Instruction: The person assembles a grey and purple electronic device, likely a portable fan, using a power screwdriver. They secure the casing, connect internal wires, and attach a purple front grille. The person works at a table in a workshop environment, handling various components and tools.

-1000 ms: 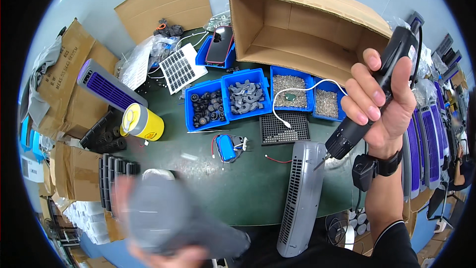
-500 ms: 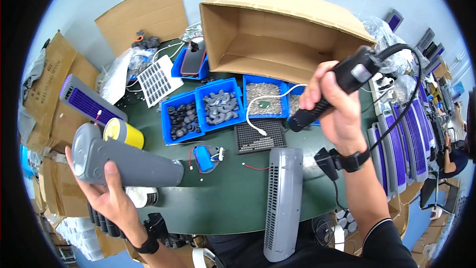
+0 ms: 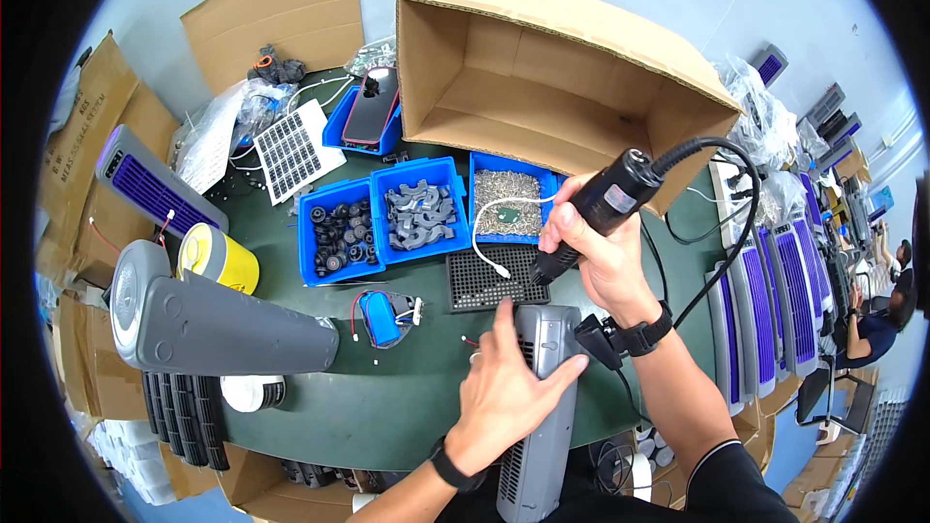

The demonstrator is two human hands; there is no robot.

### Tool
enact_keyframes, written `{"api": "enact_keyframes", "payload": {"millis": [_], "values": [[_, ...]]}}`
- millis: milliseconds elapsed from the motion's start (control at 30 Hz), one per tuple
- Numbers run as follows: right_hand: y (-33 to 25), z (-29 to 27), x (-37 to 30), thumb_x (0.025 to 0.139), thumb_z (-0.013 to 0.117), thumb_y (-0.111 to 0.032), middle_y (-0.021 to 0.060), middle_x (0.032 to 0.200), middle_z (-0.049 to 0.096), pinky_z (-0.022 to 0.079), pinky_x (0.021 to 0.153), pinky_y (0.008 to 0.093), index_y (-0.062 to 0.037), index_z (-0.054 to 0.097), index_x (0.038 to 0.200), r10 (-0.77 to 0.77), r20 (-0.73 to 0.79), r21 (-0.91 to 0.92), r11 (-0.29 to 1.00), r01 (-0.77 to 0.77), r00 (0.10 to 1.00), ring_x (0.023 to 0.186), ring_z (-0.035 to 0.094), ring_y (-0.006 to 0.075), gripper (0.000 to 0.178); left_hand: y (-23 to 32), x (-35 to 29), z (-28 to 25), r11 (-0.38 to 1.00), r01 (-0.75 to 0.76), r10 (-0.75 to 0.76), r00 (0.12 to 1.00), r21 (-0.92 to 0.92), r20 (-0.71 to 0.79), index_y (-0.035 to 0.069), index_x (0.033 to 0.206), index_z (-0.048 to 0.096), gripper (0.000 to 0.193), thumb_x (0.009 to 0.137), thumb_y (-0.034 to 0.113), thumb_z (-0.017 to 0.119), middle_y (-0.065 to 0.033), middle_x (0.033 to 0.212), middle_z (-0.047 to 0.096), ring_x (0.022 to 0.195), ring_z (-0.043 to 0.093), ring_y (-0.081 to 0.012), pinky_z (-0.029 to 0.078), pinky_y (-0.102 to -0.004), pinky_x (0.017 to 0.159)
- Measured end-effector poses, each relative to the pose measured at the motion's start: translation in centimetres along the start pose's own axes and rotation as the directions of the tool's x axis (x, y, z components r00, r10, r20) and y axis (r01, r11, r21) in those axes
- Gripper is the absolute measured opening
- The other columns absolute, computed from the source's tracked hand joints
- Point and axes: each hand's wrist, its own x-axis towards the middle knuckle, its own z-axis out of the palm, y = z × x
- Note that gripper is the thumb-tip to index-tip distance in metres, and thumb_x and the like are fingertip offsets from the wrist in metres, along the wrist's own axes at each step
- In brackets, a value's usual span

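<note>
My right hand [image 3: 601, 250] grips a black electric screwdriver [image 3: 612, 201], its cable looping off to the right. The tool's tip points down at the black perforated tray [image 3: 475, 289], whose holes hold small metal pieces. With fingers and thumb spread, my left hand [image 3: 509, 383] lies over the grey vented housing [image 3: 539, 455], which extends from the table edge toward my lap; whether the palm touches it I cannot tell. Another long grey housing [image 3: 232, 324] rests at the left. Between the two sits a blue battery pack [image 3: 386, 318] with wires on a grey part.
Blue bins hold black wheels [image 3: 339, 237], grey curved parts [image 3: 421, 213] and screws [image 3: 506, 196]. Behind them stands an open cardboard box [image 3: 542, 77]. Purple-grilled units [image 3: 775, 300] line the right; a yellow container [image 3: 221, 257] stands left. A white cable [image 3: 480, 232] crosses the screw bin.
My left hand has let go of the long grey housing at the left and moved right to the vented housing. My right hand has brought the screwdriver left and down to the perforated tray.
</note>
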Motion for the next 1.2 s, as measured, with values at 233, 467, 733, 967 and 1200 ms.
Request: {"api": "enact_keyframes", "payload": {"millis": [233, 467, 733, 967, 1200], "values": [[-1.0, -0.3, -0.3, 0.093, 0.081, -0.015, 0.0062, 0.079, 0.067, 0.054, 0.065, 0.0296, 0.0002, 0.064, 0.107, -0.146, -0.065, 0.068, 0.986, 0.151, 0.987, 0.067, 0.065, 0.0143, 0.027, 0.1, 0.5, 0.4, 0.990, -0.079, 0.073, 0.996, 0.120, 0.057, -0.001, 0.161, 0.023, 0.112, 0.081, 0.051, 0.081, -0.0366, 0.123, 0.057, 0.110, 0.065, -0.0546, 0.056, -0.0564, 0.092], [0.8, 0.0, -1.9, 0.093, 0.081, -0.034, 0.0080, 0.071, 0.058, 0.053, 0.059, 0.0339, 0.0000, 0.057, 0.108, -0.137, 0.017, 0.035, 0.990, 0.136, 0.990, 0.060, 0.059, 0.0181, 0.045, -3.5, -1.8, -5.5, 0.967, -0.113, 0.095, 0.992, 0.228, 0.088, 0.003, 0.161, 0.024, 0.109, 0.080, 0.046, 0.082, -0.0336, 0.121, 0.056, 0.103, 0.066, -0.0536, 0.057, -0.0565, 0.087], [1.8, 0.9, -1.9, 0.090, 0.084, -0.023, 0.0078, 0.072, 0.061, 0.053, 0.056, 0.0313, 0.0013, 0.058, 0.103, -0.067, 0.028, 0.026, 0.998, 0.066, 0.997, 0.058, 0.061, 0.0170, 0.038, -2.9, -1.0, -4.9, 0.975, 0.024, -0.060, 0.985, 0.219, 0.160, 0.003, 0.159, 0.021, 0.109, 0.079, 0.046, 0.083, -0.0381, 0.134, 0.052, 0.118, 0.061, -0.0547, 0.054, -0.0562, 0.098], [1.2, 1.4, -1.8, 0.089, 0.086, -0.016, 0.0032, 0.077, 0.064, 0.051, 0.057, 0.0262, -0.0008, 0.064, 0.099, -0.051, 0.001, -0.002, 0.999, 0.051, 0.999, 0.064, 0.061, 0.0107, 0.029, -2.5, -0.8, -5.0, 0.979, 0.041, -0.081, 0.978, 0.201, 0.190, 0.004, 0.159, 0.019, 0.109, 0.080, 0.044, 0.083, -0.0403, 0.138, 0.049, 0.121, 0.060, -0.0564, 0.053, -0.0567, 0.100], [1.6, 1.8, -2.1, 0.084, 0.089, -0.012, 0.0048, 0.079, 0.065, 0.055, 0.064, 0.0294, -0.0014, 0.061, 0.104, -0.091, -0.014, -0.241, 0.967, 0.085, 0.996, 0.069, 0.065, 0.0127, 0.035, -2.1, -0.5, -4.6, 0.973, -0.003, -0.053, 0.971, 0.230, 0.234, 0.004, 0.159, 0.018, 0.108, 0.081, 0.045, 0.081, -0.0401, 0.135, 0.050, 0.115, 0.064, -0.0568, 0.055, -0.0563, 0.097]]}}
